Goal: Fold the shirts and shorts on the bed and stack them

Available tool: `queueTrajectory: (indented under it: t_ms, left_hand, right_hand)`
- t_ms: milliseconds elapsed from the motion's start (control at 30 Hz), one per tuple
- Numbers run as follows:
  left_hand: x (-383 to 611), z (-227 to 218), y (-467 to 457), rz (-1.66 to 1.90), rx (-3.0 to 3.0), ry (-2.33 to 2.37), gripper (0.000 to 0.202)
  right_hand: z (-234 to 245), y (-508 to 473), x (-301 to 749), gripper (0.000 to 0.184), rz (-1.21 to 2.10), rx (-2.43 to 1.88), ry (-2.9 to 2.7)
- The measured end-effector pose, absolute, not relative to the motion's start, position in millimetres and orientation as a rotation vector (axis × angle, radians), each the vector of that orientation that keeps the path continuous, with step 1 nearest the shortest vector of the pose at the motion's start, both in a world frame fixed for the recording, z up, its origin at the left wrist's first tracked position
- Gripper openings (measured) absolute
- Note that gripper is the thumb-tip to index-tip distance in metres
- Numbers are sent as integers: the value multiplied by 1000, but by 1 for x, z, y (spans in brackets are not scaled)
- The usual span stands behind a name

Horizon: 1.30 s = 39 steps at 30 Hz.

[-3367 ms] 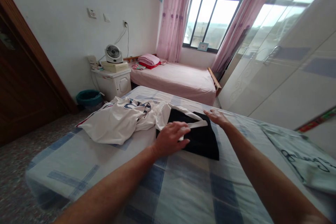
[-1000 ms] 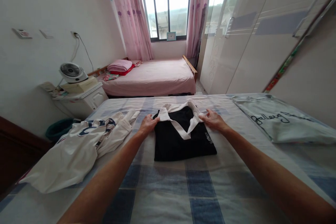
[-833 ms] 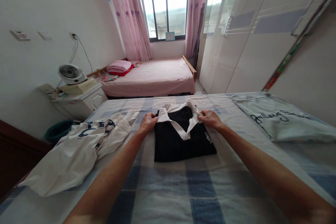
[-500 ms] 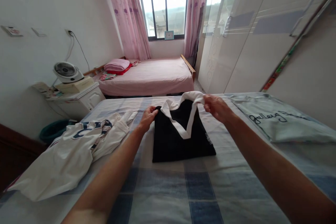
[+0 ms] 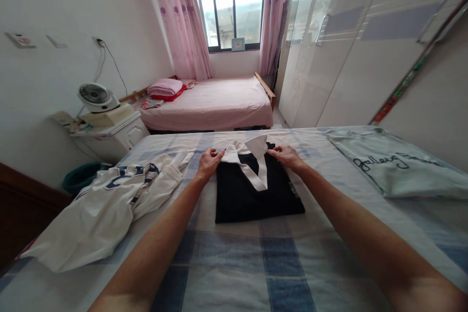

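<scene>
Room: bed w/ blue-and-white checked sheet (image 5: 219, 268) up front; pink bed (image 5: 219, 102) behind, nr window (image 5: 234, 5)
Pale green garment (image 5: 413, 175): far R, dk script, "gallery" legible, rest unclear
White jersey (image 5: 91, 219): far L, crumpled, navy letters, can't read
Black shirt (image 5: 252, 200): folded, mid-sheet btwn those two; wht lettering nr R edge, too small to read
White collar (image 5: 258, 146): R part sticking up
Arms: both fwd, elbows apart, wrists angled in
L hand (image 5: 210, 163): fingers bent, tips pinching shirt's L shoulder by collar
R hand (image 5: 287, 156): fingers nearly closed, tips pinching shirt's R shoulder, just beside collar
</scene>
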<state>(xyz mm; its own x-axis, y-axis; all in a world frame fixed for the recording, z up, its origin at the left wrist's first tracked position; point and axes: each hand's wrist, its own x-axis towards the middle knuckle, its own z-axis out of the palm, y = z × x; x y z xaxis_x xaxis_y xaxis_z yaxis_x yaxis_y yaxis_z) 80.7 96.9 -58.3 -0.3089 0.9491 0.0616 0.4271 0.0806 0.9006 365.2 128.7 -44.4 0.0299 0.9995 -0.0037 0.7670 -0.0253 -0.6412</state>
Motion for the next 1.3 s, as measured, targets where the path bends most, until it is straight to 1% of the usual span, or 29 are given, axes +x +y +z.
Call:
queueTrajectory:
  t_ms: [67,200,267,367,433,500,567,600,667,733,833,933,1000,1167,1300]
  left_hand:
    - [82,-56,99,1135,1431,1818,50]
    - [84,-53,101,1049,1562,1746,31]
    - [85,-51,102,1017,1596,1710,22]
    - [88,-47,104,1018,1628,1668,16]
    - [91,-45,105,1042,1641,1649,16]
    - [94,-42,105,1083,1633,1610,19]
    - [98,-42,105,1158,1591,1496,21]
    - [99,-42,105,1198,1553,1439,21]
    - [103,-45,108,1255,1456,1408,22]
    - [106,-49,111,1270,1360,1511,20]
    - [106,-54,111,1289,1248,1674,25]
    - [98,-54,95,1288,1206,1738,36]
    - [91,-52,72,1245,1215,1715,38]
    - [82,-45,3,954,1306,1559,28]
    - [84,-39,-31,710,1410,1584,31]
  right_hand:
    - [-45,136,358,31,677,-1863,-1786]
    - [-47,145,351,21,697,-1867,-1777]
    - [-47,144,350,23,703,-1858,-1774]
    - [-46,138,350,31,777,-1828,-1790]
    - [-44,133,350,29,830,-1797,-1801]
    - [-40,126,349,21,829,-1751,-1798]
    - [-36,119,349,16,751,-1706,-1773]
    - [-33,116,349,17,656,-1682,-1737]
    - [-31,112,350,19,419,-1638,-1645]
    - [-33,111,352,20,290,-1662,-1615]
    - [-42,111,357,22,397,-1802,-1699]
    - [-47,101,367,35,426,-1834,-1689]
    - [-48,83,374,38,364,-1747,-1719]
    - [-59,25,380,38,264,-1443,-1935]
    - [-75,5,380,39,294,-1428,-1988]
